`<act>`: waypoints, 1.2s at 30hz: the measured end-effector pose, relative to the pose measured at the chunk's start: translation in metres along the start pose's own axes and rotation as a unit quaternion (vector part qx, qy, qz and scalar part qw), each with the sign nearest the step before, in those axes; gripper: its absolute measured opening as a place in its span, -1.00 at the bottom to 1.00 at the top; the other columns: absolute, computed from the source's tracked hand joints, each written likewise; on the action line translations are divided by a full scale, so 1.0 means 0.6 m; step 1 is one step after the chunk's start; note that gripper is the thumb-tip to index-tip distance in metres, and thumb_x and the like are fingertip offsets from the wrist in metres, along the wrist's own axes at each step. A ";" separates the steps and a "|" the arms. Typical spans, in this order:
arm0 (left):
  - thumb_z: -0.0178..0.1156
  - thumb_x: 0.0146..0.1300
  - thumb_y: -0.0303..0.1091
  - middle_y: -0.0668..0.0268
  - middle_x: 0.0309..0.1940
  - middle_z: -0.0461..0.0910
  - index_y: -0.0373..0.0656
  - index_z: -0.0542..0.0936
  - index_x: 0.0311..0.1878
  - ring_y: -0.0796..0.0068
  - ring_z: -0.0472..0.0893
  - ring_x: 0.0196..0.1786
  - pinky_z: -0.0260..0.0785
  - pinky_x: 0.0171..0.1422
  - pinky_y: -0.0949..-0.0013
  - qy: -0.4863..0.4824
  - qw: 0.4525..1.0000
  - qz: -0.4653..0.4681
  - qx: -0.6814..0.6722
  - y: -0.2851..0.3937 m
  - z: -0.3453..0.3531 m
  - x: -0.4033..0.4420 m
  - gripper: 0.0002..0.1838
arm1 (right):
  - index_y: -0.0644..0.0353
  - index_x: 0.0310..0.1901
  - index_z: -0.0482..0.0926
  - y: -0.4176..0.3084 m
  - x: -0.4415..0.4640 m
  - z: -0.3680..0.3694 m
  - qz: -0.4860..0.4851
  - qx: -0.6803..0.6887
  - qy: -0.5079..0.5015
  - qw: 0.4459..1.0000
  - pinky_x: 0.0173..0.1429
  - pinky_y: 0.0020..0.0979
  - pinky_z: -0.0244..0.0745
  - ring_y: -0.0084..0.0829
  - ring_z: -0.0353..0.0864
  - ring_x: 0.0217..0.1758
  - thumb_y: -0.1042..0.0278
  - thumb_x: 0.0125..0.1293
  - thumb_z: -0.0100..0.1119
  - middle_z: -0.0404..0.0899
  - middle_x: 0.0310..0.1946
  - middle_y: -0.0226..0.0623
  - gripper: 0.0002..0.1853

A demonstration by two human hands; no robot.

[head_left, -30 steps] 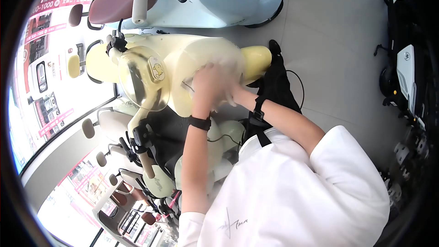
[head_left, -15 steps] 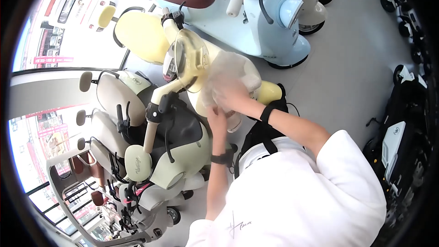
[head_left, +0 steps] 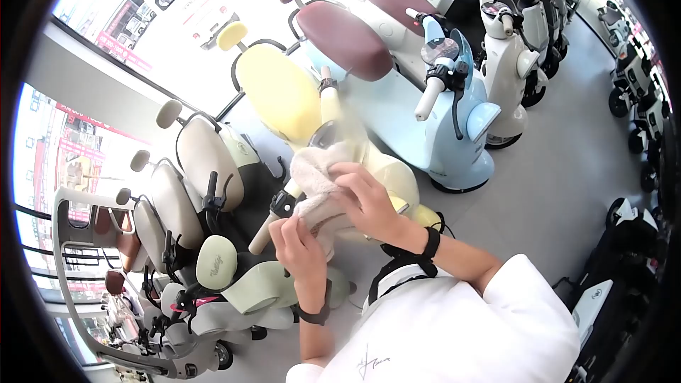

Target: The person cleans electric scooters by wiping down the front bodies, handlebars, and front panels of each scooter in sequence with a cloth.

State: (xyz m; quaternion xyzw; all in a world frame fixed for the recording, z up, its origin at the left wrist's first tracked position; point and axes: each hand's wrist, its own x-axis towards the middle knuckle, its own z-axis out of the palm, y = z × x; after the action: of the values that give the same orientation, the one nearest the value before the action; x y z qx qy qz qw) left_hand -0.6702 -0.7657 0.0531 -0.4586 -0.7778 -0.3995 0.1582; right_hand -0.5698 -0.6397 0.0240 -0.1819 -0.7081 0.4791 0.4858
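Observation:
A pale, fluffy cloth [head_left: 319,181] is stretched between both of my hands in front of the yellow scooter [head_left: 386,177]. My left hand [head_left: 301,252] has its fingers closed on the cloth's lower left edge, beside the scooter's cream handlebar grip [head_left: 266,234]. Higher and to the right, my right hand [head_left: 369,202] pinches the cloth with thumb and fingers. The cloth covers part of the scooter's handlebar and headlight area. Behind it shows the yellow seat [head_left: 277,92]. I cannot tell whether the cloth touches the scooter.
A light blue scooter [head_left: 454,135] stands close on the right, with a dark red seat [head_left: 344,39]. To the left is a pale green scooter [head_left: 262,284], with beige-seated ones beyond. Dark vehicles [head_left: 613,276] line the far right side of the grey floor [head_left: 525,206].
My hands have moved apart and lifted from the scooter's front, spreading the cloth between them. The cloth, blurred before, now shows clearly. The camera view has shifted and turned.

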 end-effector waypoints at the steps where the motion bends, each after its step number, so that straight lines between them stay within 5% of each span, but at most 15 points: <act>1: 0.18 0.44 -0.57 0.13 -0.19 0.49 -0.27 0.53 -0.09 0.09 0.53 -0.21 0.39 -0.19 0.15 0.064 0.997 0.031 0.040 -0.007 -0.017 0.023 -0.95 | 0.29 -0.06 0.52 -0.026 0.024 0.009 -0.093 -0.034 0.002 0.995 0.22 -0.16 0.57 0.00 0.62 0.12 0.57 0.33 0.30 0.59 0.09 -0.11 -0.80; 3: 0.19 0.42 -0.58 0.15 -0.17 0.50 -0.28 0.54 -0.08 0.09 0.53 -0.21 0.41 -0.19 0.14 0.106 0.990 0.041 0.089 -0.016 -0.025 0.059 -0.93 | 0.29 -0.09 0.52 -0.034 0.054 0.031 -0.199 -0.066 0.025 0.977 0.28 -0.09 0.57 0.01 0.61 0.15 0.57 0.29 0.31 0.59 0.06 -0.11 -0.79; 7: 0.18 0.35 -0.55 0.05 -0.11 0.56 -0.31 0.55 -0.07 -0.08 0.56 -0.03 0.42 0.07 -0.03 -0.046 0.988 0.041 0.145 -0.068 0.044 0.059 -0.87 | 0.29 -0.11 0.52 0.046 0.048 0.047 -0.130 -0.065 0.035 0.989 0.30 -0.05 0.56 0.01 0.61 0.16 0.57 0.28 0.31 0.60 0.04 -0.10 -0.81; 15: 0.20 0.25 -0.37 0.13 -0.18 0.59 -0.20 0.47 -0.23 -0.01 0.60 -0.11 0.42 -0.06 0.09 -0.137 0.979 0.089 0.121 -0.065 0.204 0.014 -0.86 | 0.25 -0.13 0.54 0.090 -0.001 -0.026 -0.080 -0.157 0.063 0.982 0.07 -0.19 0.64 -0.05 0.68 0.05 0.60 0.25 0.34 0.64 0.07 -0.15 -0.80; 20: 0.19 0.35 -0.28 -0.01 -0.13 0.59 -0.27 0.47 -0.10 -0.15 0.62 -0.09 0.45 -0.01 -0.03 -0.140 0.987 0.026 0.068 -0.028 0.242 0.038 -0.76 | 0.27 -0.11 0.52 0.152 0.004 -0.025 0.012 -0.121 0.101 0.987 0.03 -0.24 0.61 -0.04 0.67 -0.03 0.54 0.33 0.28 0.64 0.03 -0.12 -0.84; 23: 0.10 0.49 -0.25 -0.20 0.05 0.61 -0.37 0.40 0.19 -0.30 0.61 0.10 0.47 0.11 -0.06 -0.226 0.971 -0.073 0.005 -0.029 0.245 0.057 -0.61 | 0.28 -0.11 0.55 0.187 -0.001 -0.029 0.183 -0.059 0.121 0.974 0.04 -0.20 0.59 -0.03 0.67 -0.01 0.47 0.38 0.25 0.64 -0.10 -0.09 -0.87; 27: 0.08 0.51 -0.32 -0.17 -0.01 0.63 -0.35 0.45 0.14 -0.20 0.62 0.07 0.45 0.15 0.01 -0.242 0.954 -0.147 -0.100 -0.043 0.260 0.092 -0.70 | 0.30 -0.11 0.58 0.166 0.027 -0.059 0.175 -0.022 0.132 0.975 0.00 -0.26 0.57 -0.17 0.67 -0.15 0.46 0.37 0.28 0.67 -0.19 -0.10 -0.85; 29: 0.21 0.43 -0.36 0.00 -0.03 0.61 -0.32 0.49 0.10 0.03 0.63 0.01 0.45 0.17 0.17 -0.172 0.973 -0.124 -0.094 -0.057 0.271 0.092 -0.71 | 0.32 -0.07 0.61 0.121 0.057 -0.082 0.149 0.066 0.043 0.986 0.03 -0.33 0.57 -0.34 0.69 -0.14 0.46 0.45 0.24 0.68 -0.15 -0.21 -0.87; 31: 0.36 0.33 -0.30 0.10 -0.03 0.59 -0.29 0.50 0.12 0.21 0.63 0.05 0.44 0.19 0.24 -0.152 0.940 -0.155 -0.263 -0.096 0.286 0.069 -0.60 | 0.31 -0.05 0.62 0.107 0.074 -0.092 0.156 0.229 -0.064 0.959 -0.02 -0.37 0.58 -0.43 0.70 -0.20 0.42 0.51 0.21 0.68 -0.15 -0.26 -0.86; 32: 0.45 0.24 -0.24 0.16 -0.03 0.59 -0.26 0.51 0.14 0.33 0.60 0.06 0.42 0.22 0.29 -0.182 0.922 -0.206 -0.272 -0.080 0.278 0.079 -0.50 | 0.29 -0.02 0.64 0.116 0.074 -0.094 0.215 0.220 -0.052 0.950 -0.12 -0.42 0.60 -0.52 0.69 -0.27 0.37 0.56 0.18 0.68 -0.22 -0.32 -0.84; 33: 0.36 0.32 -0.32 0.13 -0.03 0.59 -0.28 0.50 0.17 0.31 0.60 0.05 0.42 0.21 0.27 -0.171 0.951 -0.164 -0.200 -0.057 0.270 0.084 -0.57 | 0.27 -0.03 0.61 0.165 0.066 -0.093 0.201 0.116 -0.021 0.973 -0.14 -0.36 0.61 -0.38 0.72 -0.29 0.31 0.50 0.26 0.67 -0.34 -0.17 -0.80; 36: 0.13 0.42 -0.51 0.07 -0.08 0.58 -0.32 0.49 0.13 0.23 0.60 -0.02 0.43 0.16 0.22 -0.211 0.945 -0.234 -0.086 -0.027 0.265 0.105 -0.74 | 0.25 0.03 0.57 0.241 0.053 -0.098 0.350 0.027 -0.055 0.935 -0.20 -0.32 0.60 -0.32 0.74 -0.32 0.25 0.46 0.31 0.71 -0.36 -0.15 -0.72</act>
State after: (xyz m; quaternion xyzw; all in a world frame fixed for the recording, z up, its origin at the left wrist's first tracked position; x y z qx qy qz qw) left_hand -0.6979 -0.6109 -0.0164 -0.3493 -0.8416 -0.3847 -0.1472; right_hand -0.5637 -0.5183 -0.0795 -0.3783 -0.6123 0.6468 0.2523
